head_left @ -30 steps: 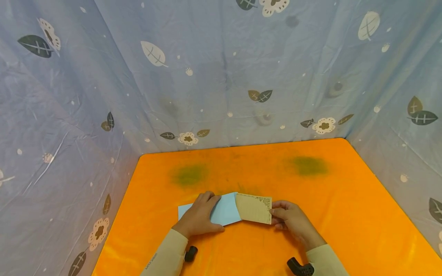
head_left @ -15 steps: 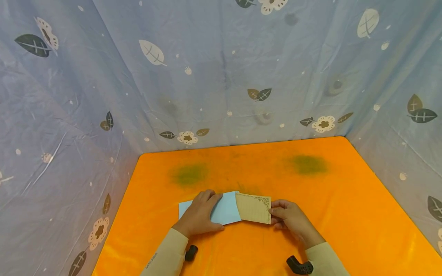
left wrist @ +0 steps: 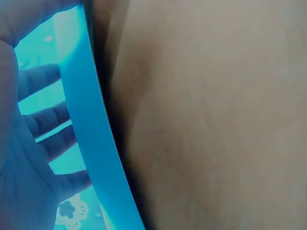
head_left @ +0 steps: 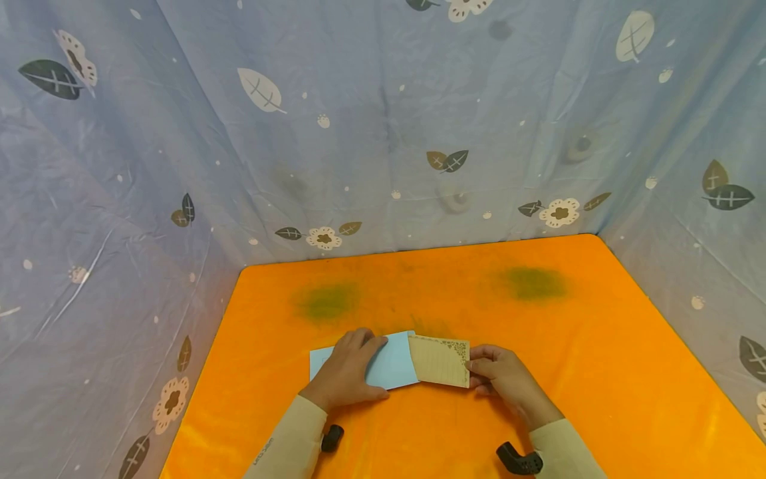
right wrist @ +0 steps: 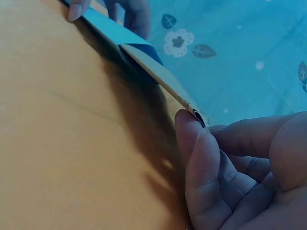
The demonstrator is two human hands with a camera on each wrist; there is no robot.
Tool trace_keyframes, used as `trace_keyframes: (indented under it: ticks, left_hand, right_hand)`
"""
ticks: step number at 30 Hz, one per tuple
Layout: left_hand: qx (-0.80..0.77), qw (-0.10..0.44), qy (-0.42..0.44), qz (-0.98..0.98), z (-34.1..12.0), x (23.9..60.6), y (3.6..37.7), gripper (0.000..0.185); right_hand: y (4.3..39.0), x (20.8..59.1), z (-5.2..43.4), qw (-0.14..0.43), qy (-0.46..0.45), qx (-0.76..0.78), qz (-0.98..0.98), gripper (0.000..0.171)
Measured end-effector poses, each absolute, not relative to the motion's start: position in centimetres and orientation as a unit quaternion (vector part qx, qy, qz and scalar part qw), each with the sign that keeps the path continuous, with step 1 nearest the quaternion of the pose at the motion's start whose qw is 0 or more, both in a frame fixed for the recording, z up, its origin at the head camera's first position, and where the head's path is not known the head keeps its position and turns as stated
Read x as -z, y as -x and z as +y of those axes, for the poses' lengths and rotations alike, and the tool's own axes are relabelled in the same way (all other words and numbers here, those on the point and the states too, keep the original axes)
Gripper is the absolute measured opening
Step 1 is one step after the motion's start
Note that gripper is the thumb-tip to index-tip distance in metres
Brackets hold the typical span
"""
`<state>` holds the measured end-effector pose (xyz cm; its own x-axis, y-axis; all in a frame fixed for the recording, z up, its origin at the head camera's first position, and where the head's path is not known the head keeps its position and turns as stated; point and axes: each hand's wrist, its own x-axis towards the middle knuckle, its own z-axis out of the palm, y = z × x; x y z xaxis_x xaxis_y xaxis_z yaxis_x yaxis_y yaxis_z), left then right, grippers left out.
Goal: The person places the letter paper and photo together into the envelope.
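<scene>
A light blue envelope (head_left: 393,362) is held a little above the table in the head view. My left hand (head_left: 342,374) grips it across its width, thumb at the near edge and fingers at the far edge. From its right end sticks out a tan card (head_left: 439,362) with faint lines and a brown floral corner. My right hand (head_left: 509,382) pinches the card's right edge between thumb and fingers. In the right wrist view the card (right wrist: 165,85) enters the envelope's open end, and its inner part is hidden. The left wrist view shows the envelope's long edge (left wrist: 88,120) close up.
An orange table (head_left: 431,293) with two greenish smudges lies under both hands. Pale blue curtains (head_left: 359,146) with leaf and flower prints rise behind it and at both sides. A black strap-like piece (head_left: 519,460) shows at the right wrist, and another (head_left: 332,439) at the left.
The head view has shifted slightly. The envelope's left end sits a touch higher than a second ago; the hands and the card have hardly moved.
</scene>
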<state>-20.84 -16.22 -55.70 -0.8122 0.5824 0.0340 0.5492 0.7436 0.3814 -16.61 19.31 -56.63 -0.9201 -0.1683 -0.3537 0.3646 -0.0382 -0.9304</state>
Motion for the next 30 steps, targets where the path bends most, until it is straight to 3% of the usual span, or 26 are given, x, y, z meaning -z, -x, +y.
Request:
trace_keyframes:
  ticks: [30]
  left_hand:
    - [-0.197, 0.042, -0.327, 0.923, -15.77, 55.60, 20.78, 0.098]
  right_hand:
    - [17.12, 56.34, 18.96, 0.205, -0.029, 0.707, 0.677, 0.035]
